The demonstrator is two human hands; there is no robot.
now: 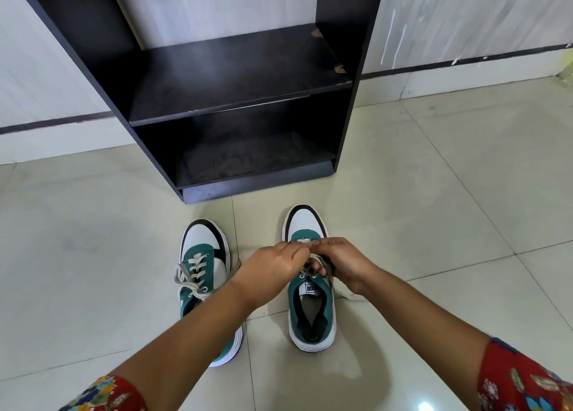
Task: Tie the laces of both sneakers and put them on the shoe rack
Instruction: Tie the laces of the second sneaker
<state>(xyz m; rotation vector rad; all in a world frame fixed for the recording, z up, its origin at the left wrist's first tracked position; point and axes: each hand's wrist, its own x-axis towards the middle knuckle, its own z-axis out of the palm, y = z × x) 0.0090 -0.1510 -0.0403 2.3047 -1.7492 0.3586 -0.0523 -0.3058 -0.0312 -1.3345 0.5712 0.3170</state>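
Note:
Two green, white and black sneakers stand side by side on the floor, toes toward the rack. The left sneaker [201, 264] has grey laces lying in a loose bow; my left forearm crosses over its heel. Over the right sneaker [311, 311], my left hand [273, 268] and my right hand [342, 263] meet above the tongue, both pinching its grey laces [311, 263]. The knot itself is hidden by my fingers. The dark shoe rack [242, 106] stands straight ahead, with its two shelves bare.
Pale glossy floor tiles [449, 209] spread on both sides of the sneakers. A light wall with a dark skirting stripe [465, 60] runs behind the rack. The rack's bottom shelf [248, 162] looks dusty.

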